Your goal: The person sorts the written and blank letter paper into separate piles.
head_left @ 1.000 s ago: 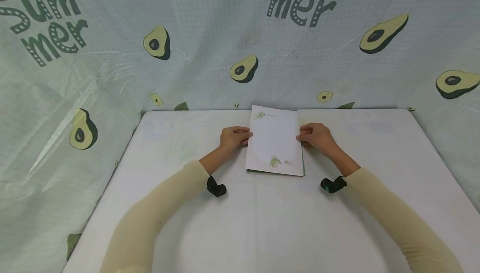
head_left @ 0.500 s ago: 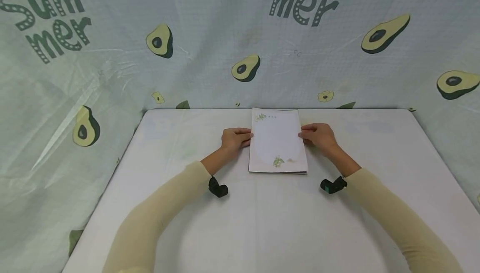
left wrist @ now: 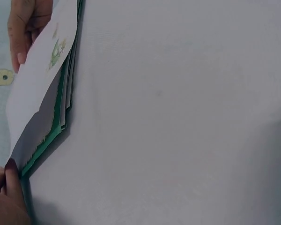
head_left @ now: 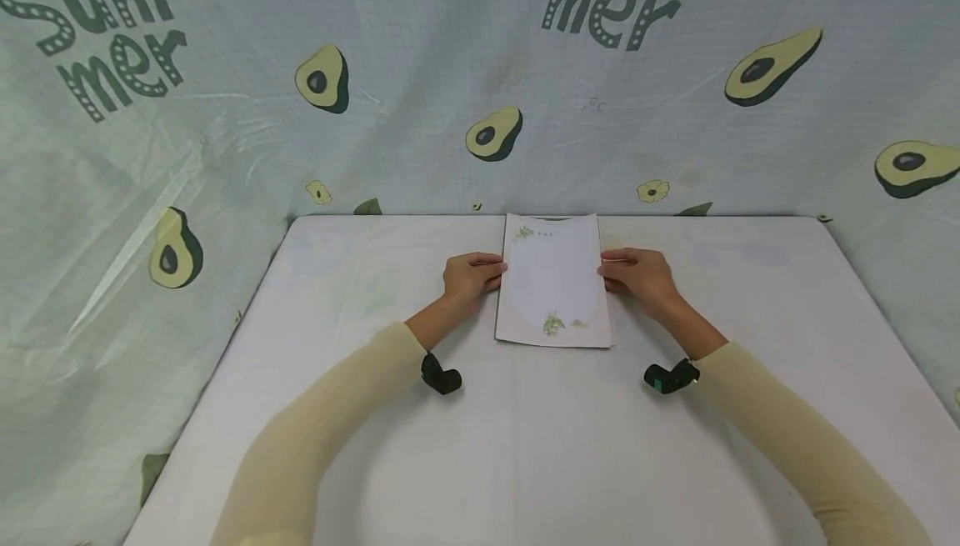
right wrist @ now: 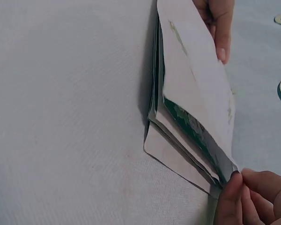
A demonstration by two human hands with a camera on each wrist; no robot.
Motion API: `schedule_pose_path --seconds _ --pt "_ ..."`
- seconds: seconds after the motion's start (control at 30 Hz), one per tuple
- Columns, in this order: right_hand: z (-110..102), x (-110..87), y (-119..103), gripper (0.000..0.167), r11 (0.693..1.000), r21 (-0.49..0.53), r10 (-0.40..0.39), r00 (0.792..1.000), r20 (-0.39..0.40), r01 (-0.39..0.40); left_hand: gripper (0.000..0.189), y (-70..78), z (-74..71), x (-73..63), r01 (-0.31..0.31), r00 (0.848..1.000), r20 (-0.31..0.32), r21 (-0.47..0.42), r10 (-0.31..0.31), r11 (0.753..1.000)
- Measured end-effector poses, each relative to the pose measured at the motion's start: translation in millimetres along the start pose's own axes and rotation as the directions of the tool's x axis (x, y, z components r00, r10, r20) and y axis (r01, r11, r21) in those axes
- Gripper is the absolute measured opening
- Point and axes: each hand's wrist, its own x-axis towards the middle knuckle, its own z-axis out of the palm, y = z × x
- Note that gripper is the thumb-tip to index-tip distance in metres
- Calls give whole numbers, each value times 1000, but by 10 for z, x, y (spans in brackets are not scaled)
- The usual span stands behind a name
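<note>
**Left hand (head_left: 467, 277) and right hand (head_left: 637, 275) pinch a paper stack (head_left: 555, 279)**

It is over the far middle of the table (head_left: 585, 438), held at opposite sides, likely to keep it together. The top sheet (right wrist: 196, 75) hides most of the lower sheets (right wrist: 166, 151), so their number is unclear; its small lettering (head_left: 545, 234) is unreadable.

The floral-printed paper stack (head_left: 551, 283) is splayed unevenly

On my head view, person wears plain, pale-tan long sleeves: left sleeve (head_left: 315, 421) close-fitting, right sleeve (head_left: 798, 438) creased near frame's lower edge; left wrist camera (head_left: 441, 376) black, round-ended; right wrist camera (head_left: 671, 377) also black, with small green patch (head_left: 657, 383); left hand (head_left: 467, 278) and right hand (head_left: 640, 278) bare
</note>
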Motion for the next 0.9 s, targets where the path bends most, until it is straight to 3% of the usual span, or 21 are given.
schedule_pose_path --seconds 0.2,0.57,0.9 --pt "-5 -1 20 36 999 -35 -17 999 -52 15 21 -6 1 -30 20 1000 24 -29 -19 999" --pt "-85 9 55 36 999 -28 -37 997 -66 35 25 -77 19 8 12 994 110 -41 -8 999" --pt "-170 1 101 37 999 2 -43 997 -69 44 26 -50 93 -57 21 993 118 -53 -14 998"
